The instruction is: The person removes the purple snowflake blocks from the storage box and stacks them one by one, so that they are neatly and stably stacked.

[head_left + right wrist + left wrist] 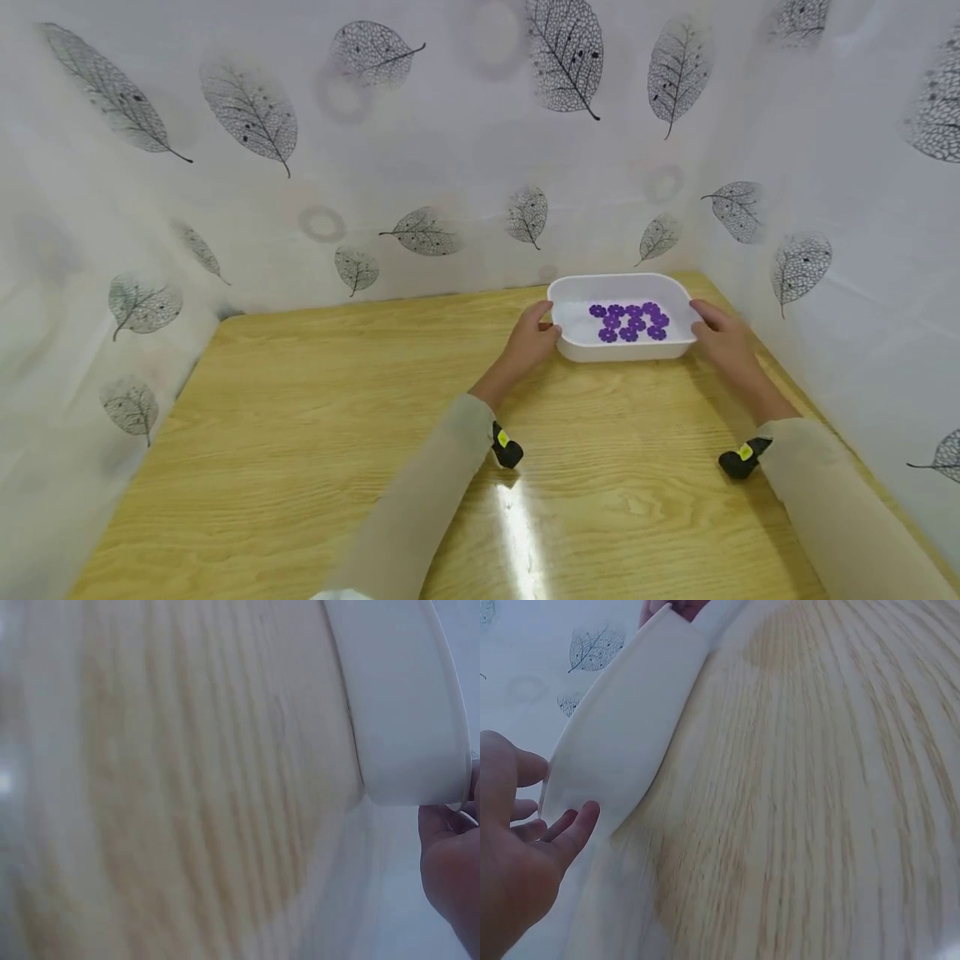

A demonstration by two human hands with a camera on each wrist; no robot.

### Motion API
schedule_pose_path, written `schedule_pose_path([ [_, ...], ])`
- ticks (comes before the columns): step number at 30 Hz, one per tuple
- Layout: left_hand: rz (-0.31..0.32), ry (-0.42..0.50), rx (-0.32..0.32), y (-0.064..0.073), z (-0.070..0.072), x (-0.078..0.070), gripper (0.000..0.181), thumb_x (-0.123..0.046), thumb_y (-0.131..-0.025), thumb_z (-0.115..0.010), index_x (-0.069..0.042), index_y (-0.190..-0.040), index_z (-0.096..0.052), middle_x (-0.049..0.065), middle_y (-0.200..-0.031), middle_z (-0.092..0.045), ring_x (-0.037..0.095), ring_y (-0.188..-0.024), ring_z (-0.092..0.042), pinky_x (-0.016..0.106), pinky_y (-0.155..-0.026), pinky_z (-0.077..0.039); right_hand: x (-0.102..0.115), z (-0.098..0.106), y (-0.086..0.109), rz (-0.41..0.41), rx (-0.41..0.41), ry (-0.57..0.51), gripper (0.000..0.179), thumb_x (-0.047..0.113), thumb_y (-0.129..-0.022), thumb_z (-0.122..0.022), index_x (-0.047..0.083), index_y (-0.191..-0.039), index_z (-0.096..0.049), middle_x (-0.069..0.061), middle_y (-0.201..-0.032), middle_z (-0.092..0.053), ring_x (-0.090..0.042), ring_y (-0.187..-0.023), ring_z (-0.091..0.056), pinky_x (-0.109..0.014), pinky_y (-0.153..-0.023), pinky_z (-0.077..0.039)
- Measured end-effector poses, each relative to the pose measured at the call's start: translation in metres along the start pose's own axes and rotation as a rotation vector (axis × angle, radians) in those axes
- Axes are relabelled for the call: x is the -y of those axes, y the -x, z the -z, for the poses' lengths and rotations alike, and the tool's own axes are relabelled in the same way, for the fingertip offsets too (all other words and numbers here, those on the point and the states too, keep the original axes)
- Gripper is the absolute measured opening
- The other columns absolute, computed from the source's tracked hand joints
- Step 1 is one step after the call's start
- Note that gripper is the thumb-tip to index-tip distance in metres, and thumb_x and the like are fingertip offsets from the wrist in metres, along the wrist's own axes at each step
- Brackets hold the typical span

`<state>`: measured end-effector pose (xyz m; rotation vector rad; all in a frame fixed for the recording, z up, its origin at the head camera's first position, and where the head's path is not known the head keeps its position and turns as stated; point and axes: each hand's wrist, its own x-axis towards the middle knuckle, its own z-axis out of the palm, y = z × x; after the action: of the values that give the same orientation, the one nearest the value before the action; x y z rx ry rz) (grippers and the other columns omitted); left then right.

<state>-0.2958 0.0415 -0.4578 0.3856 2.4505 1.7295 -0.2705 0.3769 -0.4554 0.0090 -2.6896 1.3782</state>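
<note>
A white rectangular tray with rounded corners (622,353) sits at the far right of the wooden table. Several purple flower-shaped pieces (637,324) lie on its floor. At the tray's left end, my left hand (531,340) grips the rim between thumb and fingers. My right hand (723,346) holds the opposite end the same way. From the left wrist, the tray's outer wall (630,712) is seen beside the left hand (514,847). The right wrist view shows the tray's side (412,712) with part of the right hand (454,870) at its end; some fingers are hidden.
A pale wood-grain table (300,433) extends to the left and toward me. White curtains with grey leaf prints (450,150) hang behind it and along both sides. The table's right edge runs close to the right hand and forearm.
</note>
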Motion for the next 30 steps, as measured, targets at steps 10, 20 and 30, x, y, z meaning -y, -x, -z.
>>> schedule_pose_path([
  [10,-0.009,-0.024,0.040,0.023,0.032,0.008,0.057,-0.011,-0.101,-0.055,-0.004,-0.154,-0.038,0.014,-0.162,-0.031,0.034,-0.127,-0.057,0.037,-0.098,-0.054,0.018,-0.024,0.016,0.046,0.036,0.002,0.053,0.024,-0.108,-0.038,0.004,-0.157,-0.031,-0.019,-0.165,-0.023,-0.042,-0.153,-0.017,-0.059,-0.121,-0.017],
  [20,0.003,-0.025,0.022,0.047,0.057,0.014,0.057,-0.009,-0.099,-0.057,-0.005,-0.154,-0.040,0.008,-0.163,-0.032,0.033,-0.125,-0.058,0.039,-0.096,-0.055,0.042,-0.043,0.032,0.069,0.066,0.012,0.052,0.020,-0.107,-0.041,-0.001,-0.155,-0.034,-0.021,-0.164,-0.024,-0.045,-0.152,-0.018,-0.062,-0.120,-0.018],
  [30,0.043,-0.066,-0.006,0.079,0.087,0.023,0.056,-0.014,-0.100,-0.057,-0.008,-0.154,-0.041,0.004,-0.165,-0.030,0.031,-0.128,-0.055,0.041,-0.098,-0.054,0.062,-0.070,0.045,0.081,0.121,-0.028,0.054,0.020,-0.107,-0.046,-0.001,-0.155,-0.033,-0.019,-0.165,-0.022,-0.044,-0.152,-0.019,-0.062,-0.118,-0.024],
])
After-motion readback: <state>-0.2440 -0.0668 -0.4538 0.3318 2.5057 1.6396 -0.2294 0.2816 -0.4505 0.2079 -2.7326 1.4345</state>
